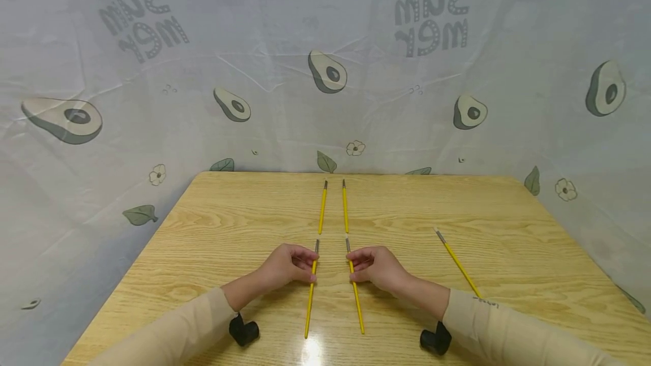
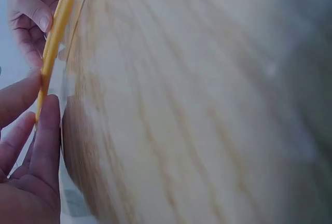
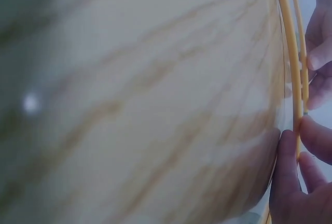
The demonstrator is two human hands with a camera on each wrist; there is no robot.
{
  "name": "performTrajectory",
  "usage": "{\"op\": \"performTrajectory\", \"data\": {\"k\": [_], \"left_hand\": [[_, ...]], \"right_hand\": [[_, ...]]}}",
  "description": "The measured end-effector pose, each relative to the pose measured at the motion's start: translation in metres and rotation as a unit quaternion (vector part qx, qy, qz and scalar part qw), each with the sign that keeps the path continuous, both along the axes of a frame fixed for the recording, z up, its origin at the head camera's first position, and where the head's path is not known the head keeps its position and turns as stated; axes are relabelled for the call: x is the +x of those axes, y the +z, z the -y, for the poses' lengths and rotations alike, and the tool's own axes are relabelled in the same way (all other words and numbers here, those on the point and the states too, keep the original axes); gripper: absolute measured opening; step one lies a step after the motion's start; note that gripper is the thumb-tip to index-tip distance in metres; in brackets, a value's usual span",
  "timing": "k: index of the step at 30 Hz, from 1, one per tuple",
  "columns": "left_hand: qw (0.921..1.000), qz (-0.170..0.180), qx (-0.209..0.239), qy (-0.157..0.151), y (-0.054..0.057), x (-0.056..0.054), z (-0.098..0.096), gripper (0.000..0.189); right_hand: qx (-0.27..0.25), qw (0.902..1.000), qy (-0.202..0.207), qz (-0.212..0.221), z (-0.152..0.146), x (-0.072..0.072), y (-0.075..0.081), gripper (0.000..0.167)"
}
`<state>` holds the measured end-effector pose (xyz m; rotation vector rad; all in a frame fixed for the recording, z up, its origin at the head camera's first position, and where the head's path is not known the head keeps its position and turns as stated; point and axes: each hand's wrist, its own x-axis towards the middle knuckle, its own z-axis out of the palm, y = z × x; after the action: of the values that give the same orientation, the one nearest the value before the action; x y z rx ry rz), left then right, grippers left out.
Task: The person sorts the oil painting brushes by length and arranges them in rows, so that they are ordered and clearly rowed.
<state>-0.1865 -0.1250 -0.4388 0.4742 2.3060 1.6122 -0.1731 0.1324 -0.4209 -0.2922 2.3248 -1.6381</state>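
Observation:
My left hand (image 1: pixel 287 265) pinches a yellow-handled paintbrush (image 1: pixel 309 310) near its metal ferrule, thumb on one side and fingertips on the other. Opposite it, my right hand (image 1: pixel 376 267) holds a matching paintbrush (image 1: pixel 358 308) the same way. Both brushes point bristles away from me, with a narrow gap of table between them. In the left wrist view the yellow handle (image 2: pixel 58 27) runs up past the fingers. The right wrist view shows the handle (image 3: pixel 291 42) at the fingertips. Whether the brushes touch the table is hard to tell.
Beyond the hands, two more paintbrushes lie on the wooden table (image 1: pixel 229 213): a left one (image 1: pixel 322 210) and a right one (image 1: pixel 346 210). Another paintbrush (image 1: pixel 459 264) lies slanted at the right, its lower end by the right sleeve. Behind the table hangs an avocado-print curtain (image 1: pixel 274 27).

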Motion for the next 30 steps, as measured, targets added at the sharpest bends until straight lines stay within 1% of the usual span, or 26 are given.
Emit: {"op": "performTrajectory", "data": {"k": [5, 9, 14, 22, 30], "left_hand": [[0.9997, -0.012, -0.019, -0.001, 0.0006, -0.0002, 0.0, 0.04], [0.9996, -0.016, -0.024, -0.004, 0.002, 0.0007, -0.0014, 0.039], [0.9998, -0.012, -0.018, -0.005, 0.0031, 0.0011, -0.0038, 0.039], [0.9997, -0.011, -0.02, -0.002, 0.0003, -0.0009, -0.0065, 0.037], [0.9999, 0.005, -0.015, -0.002, 0.0014, -0.0007, -0.0086, 0.037]], "right_hand": [[0.003, 1.0, 0.001, 0.0, -0.0001, -0.0006, -0.0008, 0.039], [0.013, 0.9999, 0.004, -0.002, -0.0001, -0.0013, -0.0014, 0.039], [0.022, 0.9997, 0.0, -0.006, 0.0008, -0.0001, 0.0001, 0.038], [0.035, 0.9992, -0.001, -0.016, 0.0023, -0.0005, -0.0001, 0.037], [0.049, 0.9987, -0.007, -0.016, 0.0033, -0.0006, 0.0, 0.034]]}}
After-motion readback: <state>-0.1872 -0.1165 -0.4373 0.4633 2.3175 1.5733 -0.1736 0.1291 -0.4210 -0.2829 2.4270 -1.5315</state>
